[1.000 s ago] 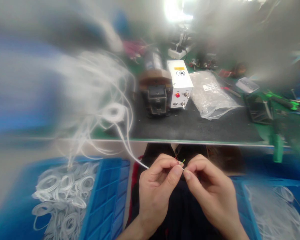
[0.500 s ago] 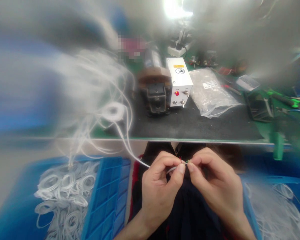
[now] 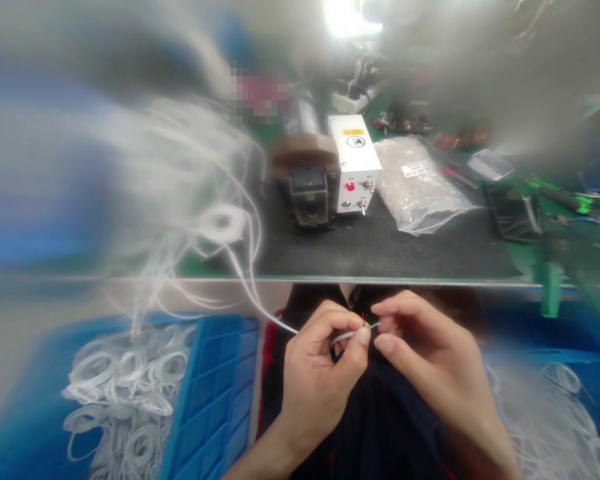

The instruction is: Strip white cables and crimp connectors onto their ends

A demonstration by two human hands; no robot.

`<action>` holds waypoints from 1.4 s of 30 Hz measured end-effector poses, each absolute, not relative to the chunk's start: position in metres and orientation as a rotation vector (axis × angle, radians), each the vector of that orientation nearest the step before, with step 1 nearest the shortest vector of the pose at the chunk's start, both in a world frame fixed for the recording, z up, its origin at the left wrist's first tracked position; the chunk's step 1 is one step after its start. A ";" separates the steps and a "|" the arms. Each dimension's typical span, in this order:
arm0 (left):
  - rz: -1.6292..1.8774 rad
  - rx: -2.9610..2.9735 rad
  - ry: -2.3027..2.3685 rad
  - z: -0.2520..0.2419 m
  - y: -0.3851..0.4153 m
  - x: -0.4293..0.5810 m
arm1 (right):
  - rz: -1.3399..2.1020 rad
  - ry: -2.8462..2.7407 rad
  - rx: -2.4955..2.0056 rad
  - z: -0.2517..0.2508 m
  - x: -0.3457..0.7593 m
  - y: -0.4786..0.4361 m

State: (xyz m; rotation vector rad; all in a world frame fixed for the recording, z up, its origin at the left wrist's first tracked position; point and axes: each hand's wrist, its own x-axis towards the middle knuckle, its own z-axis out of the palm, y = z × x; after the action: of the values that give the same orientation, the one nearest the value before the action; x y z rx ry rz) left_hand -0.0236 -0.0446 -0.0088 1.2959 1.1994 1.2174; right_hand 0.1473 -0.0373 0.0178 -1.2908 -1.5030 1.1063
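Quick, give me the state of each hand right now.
Left hand: closed, pinching the white cable near its end.
Right hand: closed on the thin coloured wires.

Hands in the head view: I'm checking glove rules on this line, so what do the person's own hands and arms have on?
Nothing: the left hand and the right hand are bare, with no gloves, ring, watch or band showing. The nails look short and plain. Both forearms are uncovered to the picture's edge; no sleeve shows.
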 end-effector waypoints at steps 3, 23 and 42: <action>1.220 1.314 1.206 -0.007 -0.045 -0.023 | 1.056 -1.524 -1.297 0.019 0.142 -0.038; 1.055 1.427 1.100 -0.011 -0.034 -0.044 | 0.753 -1.842 -1.305 0.013 0.151 -0.041; 0.995 1.585 1.109 -0.004 -0.033 -0.039 | 1.087 -1.628 -1.337 0.021 0.153 -0.037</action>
State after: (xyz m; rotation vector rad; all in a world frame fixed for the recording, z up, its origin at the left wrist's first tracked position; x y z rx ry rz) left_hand -0.0395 -0.0334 -0.0037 1.5855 1.1092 0.9946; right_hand 0.1532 -0.0374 0.0208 -1.3374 -1.6276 1.0867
